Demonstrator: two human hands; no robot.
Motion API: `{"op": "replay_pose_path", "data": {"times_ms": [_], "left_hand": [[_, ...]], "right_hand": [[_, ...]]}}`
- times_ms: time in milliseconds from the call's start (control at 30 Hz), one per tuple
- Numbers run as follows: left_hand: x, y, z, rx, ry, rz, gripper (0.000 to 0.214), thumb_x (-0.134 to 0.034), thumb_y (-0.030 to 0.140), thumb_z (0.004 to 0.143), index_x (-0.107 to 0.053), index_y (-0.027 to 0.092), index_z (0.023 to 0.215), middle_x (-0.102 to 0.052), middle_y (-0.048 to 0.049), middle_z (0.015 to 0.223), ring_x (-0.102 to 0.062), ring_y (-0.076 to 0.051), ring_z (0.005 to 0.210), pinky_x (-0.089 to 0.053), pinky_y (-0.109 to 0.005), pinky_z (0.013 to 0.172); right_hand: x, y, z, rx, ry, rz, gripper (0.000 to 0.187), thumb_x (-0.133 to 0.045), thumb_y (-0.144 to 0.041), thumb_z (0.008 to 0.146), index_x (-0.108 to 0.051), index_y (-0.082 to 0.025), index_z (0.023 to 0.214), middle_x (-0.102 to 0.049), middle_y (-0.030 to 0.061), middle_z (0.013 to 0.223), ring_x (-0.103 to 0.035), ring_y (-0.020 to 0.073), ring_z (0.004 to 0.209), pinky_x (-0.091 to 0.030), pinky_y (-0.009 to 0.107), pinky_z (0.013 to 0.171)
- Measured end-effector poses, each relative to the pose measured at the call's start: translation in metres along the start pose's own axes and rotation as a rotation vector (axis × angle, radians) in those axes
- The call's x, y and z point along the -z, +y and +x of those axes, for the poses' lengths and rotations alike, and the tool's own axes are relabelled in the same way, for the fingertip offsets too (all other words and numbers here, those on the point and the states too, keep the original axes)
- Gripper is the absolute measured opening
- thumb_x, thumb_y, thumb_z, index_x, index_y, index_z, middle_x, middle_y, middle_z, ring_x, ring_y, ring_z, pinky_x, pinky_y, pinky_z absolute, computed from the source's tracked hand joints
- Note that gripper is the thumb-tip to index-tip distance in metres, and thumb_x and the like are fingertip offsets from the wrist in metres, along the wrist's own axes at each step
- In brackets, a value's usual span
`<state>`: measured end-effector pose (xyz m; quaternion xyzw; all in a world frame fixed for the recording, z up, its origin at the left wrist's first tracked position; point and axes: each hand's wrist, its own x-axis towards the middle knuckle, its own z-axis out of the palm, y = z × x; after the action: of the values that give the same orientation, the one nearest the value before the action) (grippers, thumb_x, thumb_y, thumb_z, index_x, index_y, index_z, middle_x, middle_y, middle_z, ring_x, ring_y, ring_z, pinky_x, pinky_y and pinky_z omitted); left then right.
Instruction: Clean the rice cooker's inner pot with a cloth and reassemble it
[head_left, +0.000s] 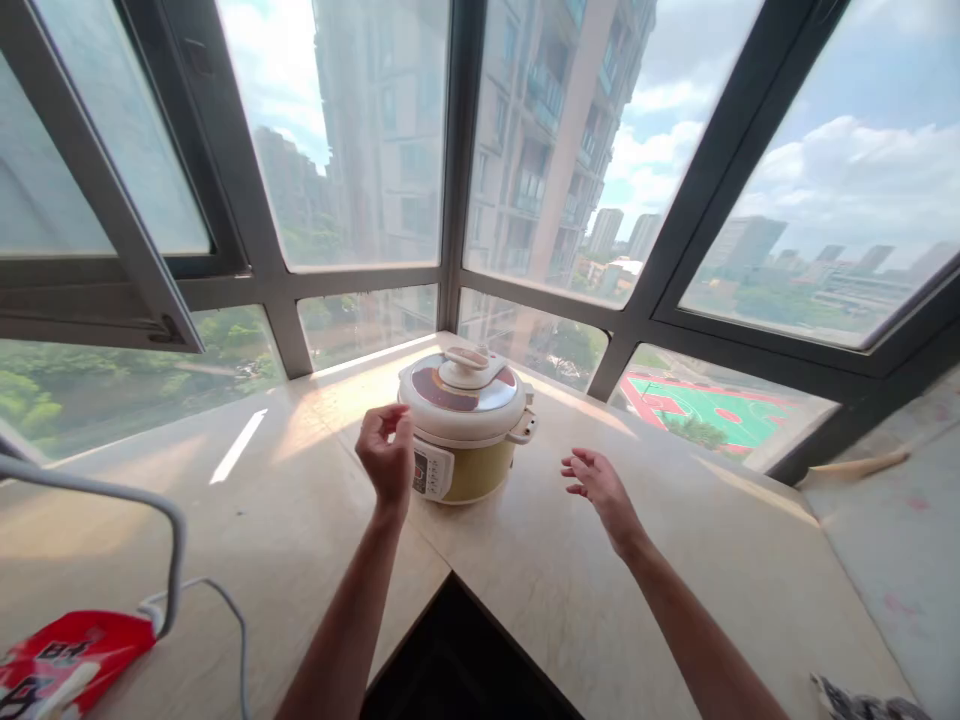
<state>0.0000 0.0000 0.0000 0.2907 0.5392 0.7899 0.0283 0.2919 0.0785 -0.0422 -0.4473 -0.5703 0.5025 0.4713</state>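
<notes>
A white and olive-gold electric pressure cooker (480,472) stands upright on the pale countertop, its lid (427,388) on and its control panel (433,474) facing front left. My left hand (386,450) is at the cooker's left front, overlapping the panel's edge. Its fingers are curled, with a small gap between thumb and forefinger, and nothing shows in them. Whether it touches the cooker is unclear. Apart from the cooker, to the right of its side handle (523,428), my right hand (598,488) is open with loosely bent fingers and holds nothing.
A black panel (461,660) is set in the counter (525,560) between my forearms. A red packet (75,655) and a grey cable (176,540) lie at left. Windows meet in a corner behind the cooker; one window sash (124,220) tilts inward at upper left.
</notes>
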Motion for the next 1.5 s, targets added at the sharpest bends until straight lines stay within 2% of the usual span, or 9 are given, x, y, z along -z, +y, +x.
{"op": "replay_pose_path", "data": {"times_ms": [133, 267, 367, 500, 667, 900, 1100, 1267, 1500], "left_hand": [[-0.009, -0.025, 0.094, 0.201, 0.002, 0.159, 0.020, -0.058, 0.016, 0.081, -0.064, 0.018, 0.100, -0.065, -0.0054, 0.102, -0.059, -0.020, 0.099, -0.049, -0.032, 0.090], [-0.020, -0.049, 0.142, 0.409, -0.133, 0.214, 0.021, -0.069, 0.018, 0.074, -0.063, 0.016, 0.095, -0.063, -0.0058, 0.096, -0.058, -0.021, 0.092, -0.048, -0.034, 0.079], [-0.028, -0.064, 0.149, 0.572, -0.264, 0.217, 0.020, -0.076, 0.027, 0.076, -0.064, 0.015, 0.086, -0.062, -0.0039, 0.086, -0.058, -0.019, 0.083, -0.047, -0.033, 0.072], [-0.031, -0.070, 0.141, 0.697, -0.408, 0.149, 0.028, -0.070, 0.042, 0.090, -0.066, 0.015, 0.094, -0.063, -0.0019, 0.083, -0.058, -0.015, 0.072, -0.049, -0.031, 0.067], [-0.025, -0.057, 0.138, 0.757, -0.467, 0.082, 0.024, -0.078, 0.032, 0.076, -0.066, 0.016, 0.089, -0.063, -0.0024, 0.072, -0.055, -0.015, 0.066, -0.045, -0.028, 0.062], [-0.031, -0.038, 0.128, 0.895, -0.443, 0.151, 0.019, -0.070, 0.025, 0.078, -0.059, 0.015, 0.090, -0.061, -0.0052, 0.068, -0.056, -0.018, 0.060, -0.048, -0.030, 0.058], [-0.037, -0.031, 0.096, 0.876, -0.526, 0.160, 0.025, -0.082, 0.027, 0.074, -0.061, 0.014, 0.078, -0.059, -0.0027, 0.060, -0.055, -0.015, 0.057, -0.048, -0.030, 0.060], [-0.044, -0.021, 0.062, 0.855, -0.637, 0.170, 0.026, -0.087, 0.025, 0.067, -0.065, 0.013, 0.072, -0.060, -0.0038, 0.056, -0.057, -0.017, 0.057, -0.050, -0.031, 0.059], [-0.065, -0.007, -0.011, 0.872, -0.800, 0.122, 0.025, -0.085, 0.025, 0.066, -0.064, 0.013, 0.062, -0.060, -0.0038, 0.055, -0.059, -0.016, 0.059, -0.051, -0.030, 0.061]], "right_hand": [[-0.042, -0.033, 0.037, -0.280, -0.207, 0.118, 0.043, -0.063, -0.062, 0.091, -0.058, -0.022, 0.103, -0.072, 0.0086, 0.098, -0.072, 0.0213, 0.079, -0.056, 0.028, 0.059], [-0.073, -0.038, 0.056, -0.435, -0.264, 0.117, 0.044, -0.053, -0.060, 0.099, -0.053, -0.020, 0.078, -0.061, 0.0016, 0.060, -0.053, 0.0110, 0.043, -0.041, 0.020, 0.040], [-0.088, -0.031, 0.061, -0.381, -0.161, 0.090, 0.040, -0.051, -0.047, 0.100, -0.045, -0.022, 0.070, -0.048, -0.0046, 0.046, -0.034, 0.0059, 0.034, -0.025, 0.016, 0.035], [-0.098, -0.023, 0.060, -0.317, -0.062, 0.094, 0.034, -0.051, -0.036, 0.096, -0.039, -0.024, 0.067, -0.041, -0.0074, 0.041, -0.024, 0.0047, 0.035, -0.016, 0.016, 0.033], [-0.094, -0.027, 0.052, -0.298, -0.068, 0.103, 0.032, -0.056, -0.031, 0.090, -0.038, -0.025, 0.064, -0.038, -0.0084, 0.039, -0.019, 0.0039, 0.035, -0.013, 0.016, 0.033], [-0.059, -0.028, 0.028, -0.290, -0.097, 0.092, 0.033, -0.059, -0.034, 0.084, -0.036, -0.025, 0.062, -0.037, -0.0091, 0.039, -0.018, 0.0028, 0.035, -0.011, 0.017, 0.034], [-0.015, -0.028, -0.006, -0.308, -0.104, 0.070, 0.032, -0.059, -0.039, 0.079, -0.038, -0.025, 0.059, -0.038, -0.0087, 0.040, -0.018, 0.0020, 0.033, -0.011, 0.017, 0.034], [0.028, -0.031, -0.034, -0.338, -0.055, 0.048, 0.030, -0.058, -0.041, 0.075, -0.040, -0.024, 0.058, -0.039, -0.0087, 0.039, -0.019, 0.0017, 0.032, -0.010, 0.016, 0.034], [0.114, -0.034, -0.080, -0.393, 0.127, -0.045, 0.030, -0.061, -0.046, 0.071, -0.044, -0.023, 0.063, -0.041, -0.0086, 0.039, -0.022, 0.0023, 0.033, -0.011, 0.016, 0.037]]}}
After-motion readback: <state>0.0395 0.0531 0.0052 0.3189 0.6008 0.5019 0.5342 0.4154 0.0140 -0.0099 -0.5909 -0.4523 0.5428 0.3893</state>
